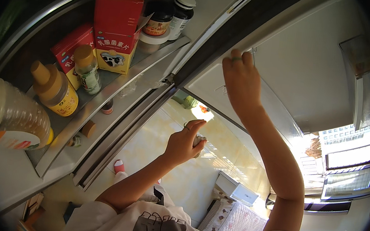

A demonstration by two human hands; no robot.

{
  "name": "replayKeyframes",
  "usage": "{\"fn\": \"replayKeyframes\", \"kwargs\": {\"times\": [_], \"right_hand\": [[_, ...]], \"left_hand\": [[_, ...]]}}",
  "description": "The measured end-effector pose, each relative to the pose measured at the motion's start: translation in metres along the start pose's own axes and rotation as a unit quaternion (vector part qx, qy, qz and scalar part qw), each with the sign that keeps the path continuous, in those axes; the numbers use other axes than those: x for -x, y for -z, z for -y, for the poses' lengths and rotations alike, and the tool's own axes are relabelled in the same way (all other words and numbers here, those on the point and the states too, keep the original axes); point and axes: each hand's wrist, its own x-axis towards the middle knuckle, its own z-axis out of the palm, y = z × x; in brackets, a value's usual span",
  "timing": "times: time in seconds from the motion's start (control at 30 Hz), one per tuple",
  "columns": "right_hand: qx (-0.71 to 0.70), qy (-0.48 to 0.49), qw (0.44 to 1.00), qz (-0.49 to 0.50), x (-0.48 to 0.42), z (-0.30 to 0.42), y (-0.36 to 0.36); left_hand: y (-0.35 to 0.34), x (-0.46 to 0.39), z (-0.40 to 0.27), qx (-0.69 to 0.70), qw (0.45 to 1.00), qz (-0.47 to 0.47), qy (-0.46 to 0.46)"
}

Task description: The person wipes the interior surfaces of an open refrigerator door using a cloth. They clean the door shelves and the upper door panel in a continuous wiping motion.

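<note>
My left hand (185, 141) is held out in front of me over the floor, with a crumpled greyish-white cloth-like wad (199, 140) between thumb and fingers. Most of the wad is hidden by the hand. Raised higher, my right hand (242, 82) has its fingers curled at a pale panel in the refrigerator's interior (291, 66); its fingertips are hidden, so any grip there cannot be told. On the left is the open refrigerator door. Its shelf (113, 91) bears red and yellow cartons (117, 37), a yellow-labelled squeeze bottle (59, 92), a small green-labelled bottle (88, 73) and a large ribbed jar (19, 115).
Dark jars (158, 18) and a white-capped bottle (182, 15) stand at the shelf's far end. A white drawer (244, 194) rests low at the right, beside a quilted cover (238, 222). Further right is a bright window (353, 157). A red slipper (118, 166) shows on the tiled floor.
</note>
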Motion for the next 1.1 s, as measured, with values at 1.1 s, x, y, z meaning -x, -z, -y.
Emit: {"fn": "replayKeyframes", "kwargs": {"times": [1.1], "right_hand": [[-0.697, -0.360, 0.551, 0.285, 0.013, -0.147, -0.009]], "left_hand": [[0.001, -0.138, -0.034, -0.083, 0.992, -0.095, 0.011]]}}
